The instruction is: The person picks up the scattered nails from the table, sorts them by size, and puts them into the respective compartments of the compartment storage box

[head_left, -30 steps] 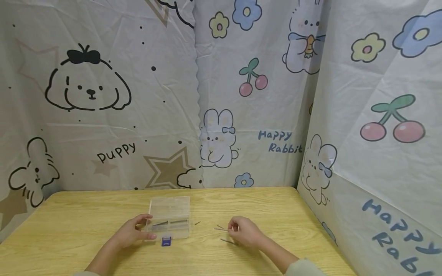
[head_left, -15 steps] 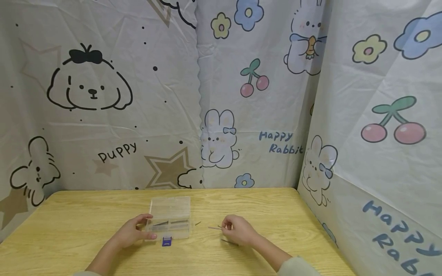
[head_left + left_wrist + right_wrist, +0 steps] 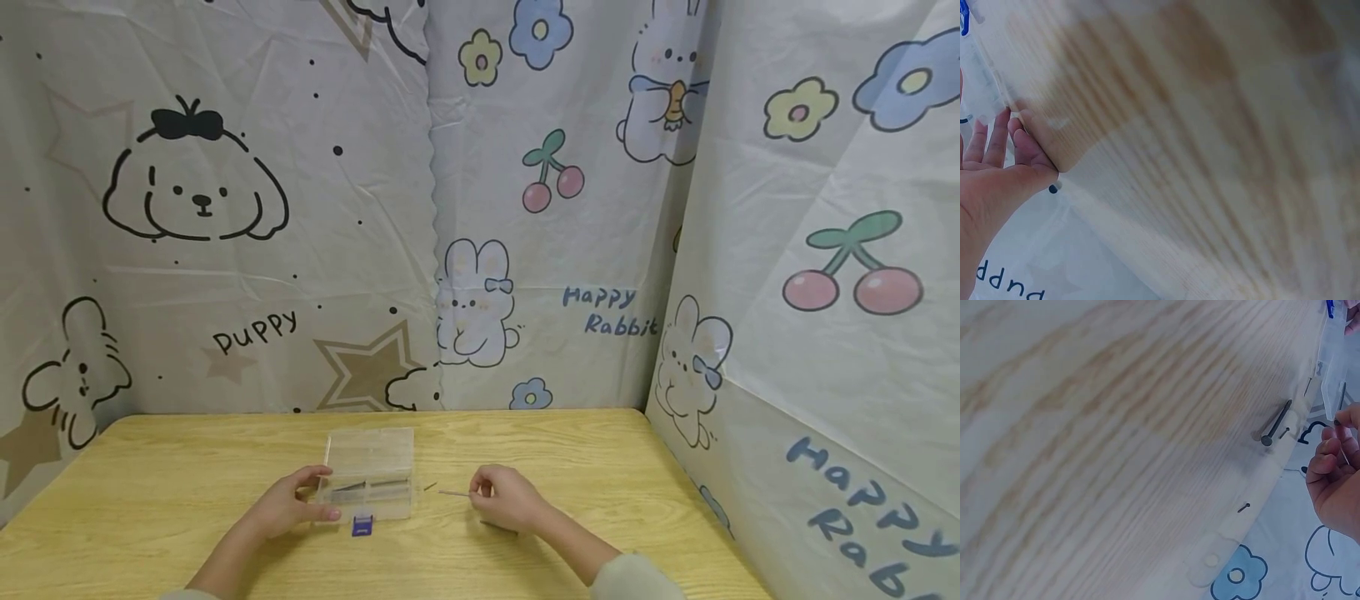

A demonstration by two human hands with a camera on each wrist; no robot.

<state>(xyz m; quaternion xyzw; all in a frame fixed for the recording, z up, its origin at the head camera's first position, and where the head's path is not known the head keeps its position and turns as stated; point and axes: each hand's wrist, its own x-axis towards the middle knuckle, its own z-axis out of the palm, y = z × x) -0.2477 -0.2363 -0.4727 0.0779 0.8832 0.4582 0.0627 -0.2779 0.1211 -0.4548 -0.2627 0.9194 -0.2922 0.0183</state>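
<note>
A clear plastic box (image 3: 371,451) stands on the table with its lid raised at the back. Several dark nails (image 3: 348,486) lie in its compartments, and a blue latch (image 3: 362,525) sits at its front. My left hand (image 3: 287,505) grips the box's left side, thumb at the front corner and fingers farther back. Between thumb and fingertips my right hand (image 3: 508,497) pinches a long thin nail (image 3: 453,492), which points left at the box. A thick nail (image 3: 1277,424) lies on the table below the right hand.
Small loose nails lie about the wooden table (image 3: 600,467): one nail (image 3: 430,486) just right of the box, and another small nail (image 3: 1244,507) in the right wrist view. A printed cloth (image 3: 225,275) hangs behind the table and along its right side.
My right hand has moved left, carrying the pinched nail closer to the box. The left hand and the box have stayed in place.
</note>
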